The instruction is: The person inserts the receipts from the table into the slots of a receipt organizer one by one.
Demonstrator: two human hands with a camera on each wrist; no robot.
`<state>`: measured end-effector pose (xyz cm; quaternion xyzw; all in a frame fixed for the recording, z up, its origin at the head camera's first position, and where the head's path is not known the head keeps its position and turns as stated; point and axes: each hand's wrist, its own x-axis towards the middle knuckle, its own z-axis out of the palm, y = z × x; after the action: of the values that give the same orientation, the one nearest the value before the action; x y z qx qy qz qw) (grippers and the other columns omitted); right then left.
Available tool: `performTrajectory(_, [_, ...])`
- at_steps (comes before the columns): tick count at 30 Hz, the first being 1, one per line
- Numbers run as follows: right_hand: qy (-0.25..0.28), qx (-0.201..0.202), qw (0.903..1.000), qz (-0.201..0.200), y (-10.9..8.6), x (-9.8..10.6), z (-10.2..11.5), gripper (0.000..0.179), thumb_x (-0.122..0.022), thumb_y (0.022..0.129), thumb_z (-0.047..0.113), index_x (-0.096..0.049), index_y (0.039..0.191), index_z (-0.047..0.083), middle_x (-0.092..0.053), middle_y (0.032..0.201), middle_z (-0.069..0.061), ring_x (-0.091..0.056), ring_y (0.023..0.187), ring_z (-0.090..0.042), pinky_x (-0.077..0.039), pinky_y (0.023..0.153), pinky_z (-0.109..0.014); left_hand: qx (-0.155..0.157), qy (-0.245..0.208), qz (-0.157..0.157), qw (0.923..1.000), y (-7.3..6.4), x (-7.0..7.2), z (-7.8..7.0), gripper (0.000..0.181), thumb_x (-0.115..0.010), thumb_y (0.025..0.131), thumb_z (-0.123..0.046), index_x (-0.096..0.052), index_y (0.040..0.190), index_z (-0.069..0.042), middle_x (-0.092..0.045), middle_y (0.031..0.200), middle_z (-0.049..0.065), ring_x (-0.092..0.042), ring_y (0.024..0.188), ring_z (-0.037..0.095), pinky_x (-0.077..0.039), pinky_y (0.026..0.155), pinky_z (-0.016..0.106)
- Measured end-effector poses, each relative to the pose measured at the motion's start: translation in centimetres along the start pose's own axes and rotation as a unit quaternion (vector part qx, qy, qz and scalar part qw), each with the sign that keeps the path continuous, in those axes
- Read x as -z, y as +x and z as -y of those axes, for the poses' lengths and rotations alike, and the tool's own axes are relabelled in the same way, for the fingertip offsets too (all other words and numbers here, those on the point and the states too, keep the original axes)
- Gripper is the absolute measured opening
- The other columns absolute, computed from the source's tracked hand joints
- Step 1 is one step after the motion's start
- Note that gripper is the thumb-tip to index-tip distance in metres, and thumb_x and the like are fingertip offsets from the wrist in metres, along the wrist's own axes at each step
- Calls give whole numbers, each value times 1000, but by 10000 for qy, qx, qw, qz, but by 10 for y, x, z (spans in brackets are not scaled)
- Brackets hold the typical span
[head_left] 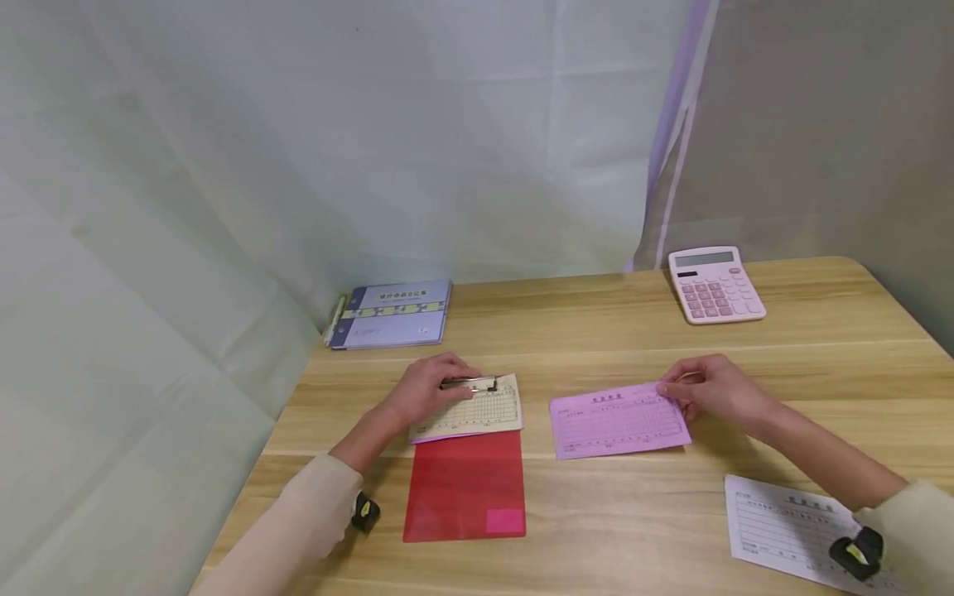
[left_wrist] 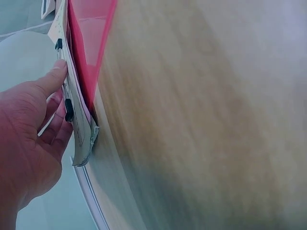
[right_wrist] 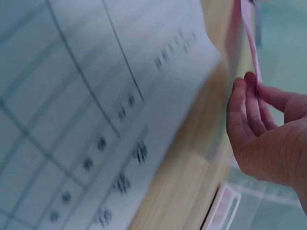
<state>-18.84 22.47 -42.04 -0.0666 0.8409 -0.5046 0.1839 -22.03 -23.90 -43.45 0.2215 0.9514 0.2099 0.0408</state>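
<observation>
A red clipboard (head_left: 462, 484) lies on the table with pale yellow printed forms (head_left: 488, 411) over its upper part; a pink edge shows beneath them. My left hand (head_left: 428, 391) pinches the metal clip (head_left: 488, 385) at its top. The left wrist view shows the thumb on the clip and the other fingers behind it. Between thumb and fingers, my right hand (head_left: 719, 396) holds the right end of a pink printed form (head_left: 619, 422), to the right of the clipboard. In the right wrist view that form (right_wrist: 250, 38) appears edge-on.
A white printed form (head_left: 782, 526) lies at the front right, partly under the right forearm. A pink calculator (head_left: 717, 290) stands at the back right. At the back left are a blue-and-white notebook (head_left: 395, 323) and a pen (head_left: 335, 321). Curtains (head_left: 447, 149) hang behind the table.
</observation>
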Motion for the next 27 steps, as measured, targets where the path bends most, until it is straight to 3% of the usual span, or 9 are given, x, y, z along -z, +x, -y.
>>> performTrajectory(4, [-527, 104, 9984, -161, 1, -15, 5, 18, -70, 103, 9, -74, 112, -7, -72, 90, -7, -61, 71, -19, -53, 58, -29, 32, 20, -15, 10000, -1, 0, -1, 34, -81, 97, -24, -78, 131, -24, -69, 123, -4, -63, 114, 19, -52, 102, 43])
performTrajectory(10, [-948, 213, 9950, -241, 0, -19, 7, 23, -71, 102, 9, -73, 116, -10, -71, 94, -10, -60, 73, -19, -52, 58, -28, -23, 147, -18, 9999, -2, -1, -2, 34, -79, 99, -26, -77, 133, -25, -68, 125, -4, -63, 116, 19, -52, 103, 44])
performTrajectory(18, [-738, 23, 9970, -236, 3, -17, 7, 20, -70, 103, 9, -75, 112, -8, -66, 82, -4, -59, 71, -19, -51, 58, -28, -376, 424, -62, 9984, -1, -3, 0, 32, -76, 102, -28, -76, 134, -23, -69, 126, -2, -65, 117, 20, -52, 102, 45])
performTrajectory(27, [-641, -72, 9977, -191, 9, -18, 19, 25, -71, 103, 13, -76, 116, -7, -69, 88, -5, -59, 73, -18, -51, 59, -28, -472, 586, -106, 9971, -3, -2, -2, 33, -76, 102, -28, -76, 134, -22, -68, 122, -3, -65, 110, 17, -54, 96, 41])
